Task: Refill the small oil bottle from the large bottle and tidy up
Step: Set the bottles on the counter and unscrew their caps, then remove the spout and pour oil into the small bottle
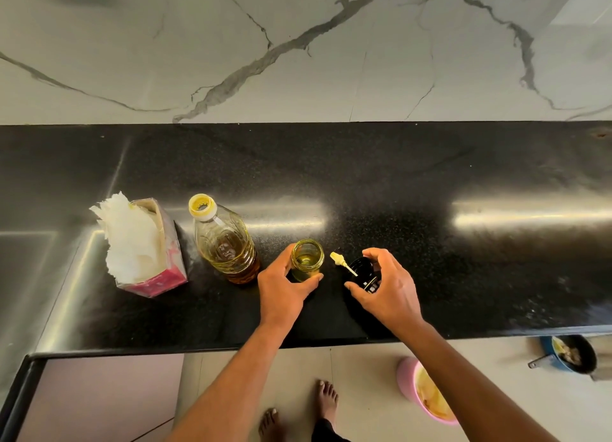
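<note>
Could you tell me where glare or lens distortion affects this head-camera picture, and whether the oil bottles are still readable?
Head view: bright streaks of glare cross the black counter behind the large bottle and at right; wide-angle bending curves the counter's edges; the corners look soft. The small bottle, steadied by the left hand, is sharp, its oil visible; the right hand holds the black brush lid, dark against the counter.

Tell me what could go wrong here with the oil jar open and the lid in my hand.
The brush under the black lid in the right hand looks oily and could drip on the counter. The small jar is open, steadied only by the left hand, so a nudge might spill it.
</note>
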Demonstrator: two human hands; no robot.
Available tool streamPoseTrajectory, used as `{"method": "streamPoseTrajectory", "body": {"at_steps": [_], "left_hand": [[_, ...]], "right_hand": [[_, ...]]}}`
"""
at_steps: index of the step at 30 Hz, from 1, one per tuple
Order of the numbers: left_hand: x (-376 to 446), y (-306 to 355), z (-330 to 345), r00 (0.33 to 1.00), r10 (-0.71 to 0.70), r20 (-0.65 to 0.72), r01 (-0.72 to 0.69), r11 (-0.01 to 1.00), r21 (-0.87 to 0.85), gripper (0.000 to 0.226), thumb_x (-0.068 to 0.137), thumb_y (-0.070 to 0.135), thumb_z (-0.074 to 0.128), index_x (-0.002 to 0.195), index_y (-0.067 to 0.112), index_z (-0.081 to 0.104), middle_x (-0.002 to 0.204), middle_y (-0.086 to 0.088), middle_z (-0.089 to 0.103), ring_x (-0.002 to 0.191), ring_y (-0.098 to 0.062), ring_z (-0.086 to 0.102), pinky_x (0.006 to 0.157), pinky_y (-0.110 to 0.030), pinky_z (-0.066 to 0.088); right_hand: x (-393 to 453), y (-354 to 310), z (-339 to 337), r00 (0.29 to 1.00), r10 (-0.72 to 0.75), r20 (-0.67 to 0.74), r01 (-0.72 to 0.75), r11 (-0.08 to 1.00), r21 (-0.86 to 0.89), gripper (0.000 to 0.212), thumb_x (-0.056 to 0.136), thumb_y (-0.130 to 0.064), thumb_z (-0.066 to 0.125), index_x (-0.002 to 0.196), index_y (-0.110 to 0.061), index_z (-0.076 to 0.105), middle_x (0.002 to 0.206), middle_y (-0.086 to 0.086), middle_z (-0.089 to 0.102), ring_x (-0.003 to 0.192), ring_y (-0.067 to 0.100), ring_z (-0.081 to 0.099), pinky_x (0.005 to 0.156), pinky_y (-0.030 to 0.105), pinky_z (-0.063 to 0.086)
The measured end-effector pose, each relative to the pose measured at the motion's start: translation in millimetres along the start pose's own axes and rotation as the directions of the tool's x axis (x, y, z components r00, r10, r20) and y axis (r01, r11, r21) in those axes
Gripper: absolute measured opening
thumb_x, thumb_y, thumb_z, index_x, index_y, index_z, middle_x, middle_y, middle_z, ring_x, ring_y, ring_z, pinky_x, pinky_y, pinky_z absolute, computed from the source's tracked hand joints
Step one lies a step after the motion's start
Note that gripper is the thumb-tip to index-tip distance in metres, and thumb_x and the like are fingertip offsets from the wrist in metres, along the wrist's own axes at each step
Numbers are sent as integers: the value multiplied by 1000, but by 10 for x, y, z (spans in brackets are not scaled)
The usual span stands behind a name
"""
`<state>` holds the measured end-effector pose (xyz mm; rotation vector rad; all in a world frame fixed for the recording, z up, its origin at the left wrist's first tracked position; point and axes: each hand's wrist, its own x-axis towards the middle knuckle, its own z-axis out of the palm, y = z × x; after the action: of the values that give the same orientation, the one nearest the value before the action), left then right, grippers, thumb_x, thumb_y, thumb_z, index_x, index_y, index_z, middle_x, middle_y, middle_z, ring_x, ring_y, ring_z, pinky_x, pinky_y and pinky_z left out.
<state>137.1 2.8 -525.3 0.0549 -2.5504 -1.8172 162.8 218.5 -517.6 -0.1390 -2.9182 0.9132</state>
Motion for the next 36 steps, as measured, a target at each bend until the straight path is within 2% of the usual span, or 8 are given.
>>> {"method": "streamPoseTrajectory", "body": {"at_steps": [6, 11, 14, 19, 23, 29, 32, 36], "left_hand": [[1, -13, -4, 1000, -1, 1, 1, 1000, 18, 56, 75, 17, 96, 125, 22, 73, 112, 15, 77, 110, -3, 73, 101, -27, 58], [3, 18, 6, 1000, -5, -8, 5, 999, 37, 56, 74, 16, 97, 122, 28, 71, 110, 18, 76, 109, 2, 72, 99, -20, 56], [-17, 11, 21, 999, -16, -45, 19, 998, 67, 64, 72, 19, 98, 128, 26, 68, 112, 23, 72, 110, 6, 69, 99, -19, 56], [-124, -7, 74, 992, -95, -87, 100, 994, 52, 102, 69, 19, 100, 157, 17, 48, 146, 2, 63, 137, -4, 58, 116, -26, 48], [-307, 73, 130, 980, -66, -187, 84, 992, 89, 115, 72, 15, 98, 164, 18, 30, 163, 0, 44, 152, -9, 40, 123, -27, 37], [-466, 37, 163, 978, -110, -179, 122, 991, 59, 108, 77, 7, 94, 163, 18, 30, 162, 0, 46, 151, -6, 40, 125, -26, 35], [-468, 17, 120, 978, -117, -172, 131, 989, 69, 106, 78, 5, 92, 163, 18, 31, 161, 3, 45, 149, -5, 42, 122, -19, 35], [-481, -28, 15, 974, -131, -186, 154, 982, 110, 105, 78, 8, 93, 163, 20, 32, 155, 14, 42, 133, 12, 46, 111, -10, 36]], "right_hand": [[-55, -6, 7, 1000, 10, 10, -9, 994, -109, 80, 77, -56, 85, 144, -29, 50, 130, -10, 65, 114, 11, 65, 91, 29, 56], [-83, 41, 12, 1000, 4, 26, -3, 999, -35, 75, 78, -45, 88, 141, -25, 53, 126, -6, 65, 112, 12, 65, 95, 35, 58], [-66, 64, 23, 1000, 6, 12, -6, 1000, -10, 75, 77, -42, 90, 140, -23, 55, 126, -5, 65, 112, 12, 64, 97, 39, 59], [-25, 73, 52, 1000, 13, -1, -13, 1000, 24, 75, 73, -38, 94, 136, -20, 58, 125, -3, 66, 111, 13, 64, 98, 41, 59], [-8, 77, 50, 999, 45, -11, -44, 995, 94, 74, 71, -33, 96, 134, -19, 60, 125, -3, 66, 112, 12, 63, 100, 39, 58], [8, 88, 41, 998, 58, -21, -54, 987, 152, 74, 69, -28, 98, 132, -20, 61, 123, -5, 65, 109, 9, 62, 95, 33, 58], [24, 107, 32, 998, 60, -23, -56, 987, 149, 75, 69, -26, 98, 133, -19, 60, 124, -4, 63, 108, 11, 62, 96, 33, 57], [19, 104, 34, 999, 46, -14, -44, 991, 123, 73, 70, -25, 97, 133, -19, 60, 124, -3, 61, 107, 10, 60, 95, 31, 57]]}}
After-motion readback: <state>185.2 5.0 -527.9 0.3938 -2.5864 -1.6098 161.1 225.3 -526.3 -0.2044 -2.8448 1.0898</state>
